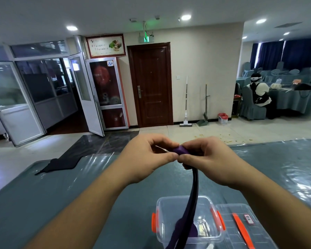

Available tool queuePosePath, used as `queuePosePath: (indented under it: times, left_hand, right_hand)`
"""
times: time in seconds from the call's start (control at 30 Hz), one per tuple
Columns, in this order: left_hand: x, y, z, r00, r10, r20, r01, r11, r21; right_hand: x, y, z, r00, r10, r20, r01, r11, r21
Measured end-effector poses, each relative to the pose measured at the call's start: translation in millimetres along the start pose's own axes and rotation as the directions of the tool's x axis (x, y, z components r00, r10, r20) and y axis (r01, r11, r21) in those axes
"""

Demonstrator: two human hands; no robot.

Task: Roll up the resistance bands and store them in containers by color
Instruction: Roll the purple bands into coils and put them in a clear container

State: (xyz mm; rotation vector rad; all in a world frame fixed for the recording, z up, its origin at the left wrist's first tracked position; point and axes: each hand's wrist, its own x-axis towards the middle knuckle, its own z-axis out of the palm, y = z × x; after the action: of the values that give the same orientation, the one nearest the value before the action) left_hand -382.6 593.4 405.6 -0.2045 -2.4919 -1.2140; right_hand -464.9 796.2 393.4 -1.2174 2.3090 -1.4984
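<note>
Purple resistance band (193, 191) is what you've got going here, and the whole thing turns on how the loose tail hangs from your pinch. The started roll (180, 150) sits right between your two hands, up above the table, with your left hand (147, 159) pinching its left side and your right hand (210, 160) curled around its right side, fingertips touching or nearly so. Both hands are clamped on the band, neither one is free.

From that roll the unrolled length drops straight down and toward you, so its long axis runs near-far, not left-right. It passes under your right hand's thumb side and trails into the clear container (212, 236) with orange latches sitting near you, where more purple is bunched at the bottom. The container's lid (244, 229) lies just to its right.

My guess: since the tail feeds up from the near side, you'd want to keep turning the roll over toward it, and the right hand looks closer to the tail for guiding it.
</note>
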Motion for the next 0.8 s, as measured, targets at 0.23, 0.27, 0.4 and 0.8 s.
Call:
queuePosePath:
  times: [0.23, 0.27, 0.4, 0.8]
  left_hand:
    - [-3.1, -7.8, 14.4, 0.978, -0.109, -0.177, 0.047, 0.945, -0.323]
    - [-4.0, -9.3, 16.6, 0.977, -0.121, -0.178, 0.055, 0.941, -0.334]
    - [-7.5, -12.5, 15.2, 0.990, -0.090, -0.105, 0.068, 0.977, -0.200]
    - [1.1, -12.3, 11.7, 0.995, -0.060, -0.073, 0.061, 0.998, 0.005]
  right_hand:
    - [-2.8, -1.2, 14.5, 0.982, 0.112, -0.152, -0.046, 0.923, 0.381]
    - [-3.2, -0.1, 16.7, 0.976, 0.136, -0.169, -0.052, 0.902, 0.428]
    - [-4.9, 2.9, 17.9, 0.972, 0.199, -0.122, -0.120, 0.876, 0.467]
    - [-6.2, 10.6, 13.4, 0.974, 0.221, -0.044, -0.164, 0.827, 0.537]
